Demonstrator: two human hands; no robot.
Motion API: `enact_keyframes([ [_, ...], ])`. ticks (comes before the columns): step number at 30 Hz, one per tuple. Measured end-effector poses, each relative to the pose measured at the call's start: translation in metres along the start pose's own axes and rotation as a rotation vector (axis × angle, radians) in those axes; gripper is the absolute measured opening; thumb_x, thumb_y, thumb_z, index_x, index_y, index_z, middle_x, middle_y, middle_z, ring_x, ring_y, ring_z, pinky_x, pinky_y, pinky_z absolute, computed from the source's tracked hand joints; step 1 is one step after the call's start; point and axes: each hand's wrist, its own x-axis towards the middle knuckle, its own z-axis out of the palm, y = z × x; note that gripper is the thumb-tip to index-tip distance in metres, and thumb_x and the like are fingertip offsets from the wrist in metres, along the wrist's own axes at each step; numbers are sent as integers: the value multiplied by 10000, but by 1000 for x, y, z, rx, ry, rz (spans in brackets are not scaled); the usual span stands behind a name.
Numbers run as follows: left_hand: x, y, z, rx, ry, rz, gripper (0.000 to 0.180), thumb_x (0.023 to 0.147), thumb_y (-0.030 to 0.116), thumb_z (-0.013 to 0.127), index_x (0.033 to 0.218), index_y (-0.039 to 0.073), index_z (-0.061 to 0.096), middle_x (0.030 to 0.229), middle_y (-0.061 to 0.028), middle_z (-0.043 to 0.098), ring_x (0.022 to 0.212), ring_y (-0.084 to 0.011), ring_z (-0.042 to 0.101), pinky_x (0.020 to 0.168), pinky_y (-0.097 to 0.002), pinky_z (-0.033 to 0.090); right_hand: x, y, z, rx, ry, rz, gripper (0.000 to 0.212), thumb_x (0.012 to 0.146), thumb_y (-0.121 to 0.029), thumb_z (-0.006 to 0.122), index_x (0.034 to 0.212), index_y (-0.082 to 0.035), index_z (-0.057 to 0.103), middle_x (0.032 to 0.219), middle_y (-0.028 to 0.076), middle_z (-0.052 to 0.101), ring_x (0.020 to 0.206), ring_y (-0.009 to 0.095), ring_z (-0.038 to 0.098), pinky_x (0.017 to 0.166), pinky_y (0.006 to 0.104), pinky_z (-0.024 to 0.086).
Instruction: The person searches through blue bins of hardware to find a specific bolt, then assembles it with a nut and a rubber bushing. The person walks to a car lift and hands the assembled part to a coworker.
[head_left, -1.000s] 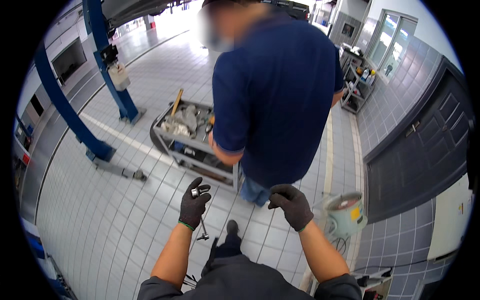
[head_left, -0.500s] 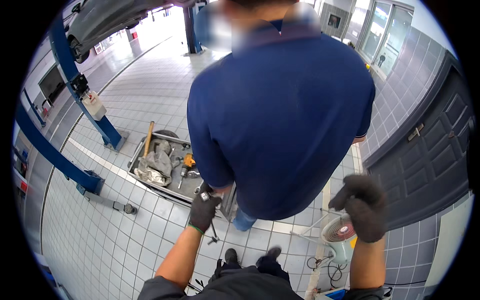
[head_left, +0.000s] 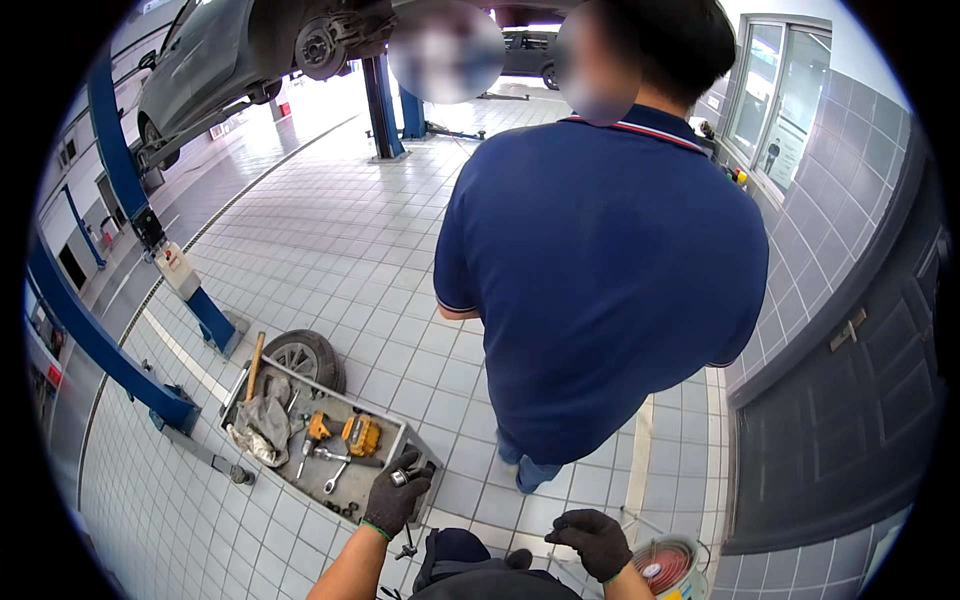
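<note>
My left hand (head_left: 392,500), in a dark work glove, is closed around a tool with a silver, socket-like end (head_left: 400,478). A dark rod with a short crosspiece (head_left: 406,550) hangs below this hand and looks like part of the tool. The hand is over the near right corner of a grey tool cart (head_left: 425,462). On the cart lie an orange drill (head_left: 317,430), a yellow-orange power tool (head_left: 362,436), a ring-ended wrench (head_left: 334,480) and a grey rag (head_left: 262,425). My gloved right hand (head_left: 592,545) has loosely bent fingers, apart from the thumb, with nothing seen in them.
A person in a navy polo shirt (head_left: 610,290) stands close ahead, facing away. Behind the cart lies a wheel (head_left: 305,358); a long wooden handle (head_left: 256,365) leans at its corner. Blue lift posts (head_left: 120,350) and a raised car (head_left: 210,75) are left. A round fan (head_left: 665,565) stands right.
The person ahead has moved right and away, uncovering more of the cart and the wheel. My right hand has come down and inward. My left hand still grips the tool, lower in view.
</note>
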Motion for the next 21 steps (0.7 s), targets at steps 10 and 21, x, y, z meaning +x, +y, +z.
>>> enact_keyframes([
  [10, 227, 55, 96, -24, 56, -99, 651, 873, 36, 717, 1485, -29, 506, 1114, -132, 755, 915, -173, 705, 791, -304, 582, 264, -153, -65, 57, 63, 40, 409, 987, -119, 640, 1297, 141, 581, 1028, 182, 708, 899, 308, 763, 841, 367, 624],
  [21, 603, 224, 242, 204, -215, 73, 624, 864, 153, 807, 1421, -10, 579, 1112, -95, 750, 1026, -166, 710, 915, -329, 584, 537, -273, -162, 211, 432, 57, 371, 877, -9, 740, 1214, 83, 614, 1032, 175, 671, 864, 298, 735, 795, 425, 658],
])
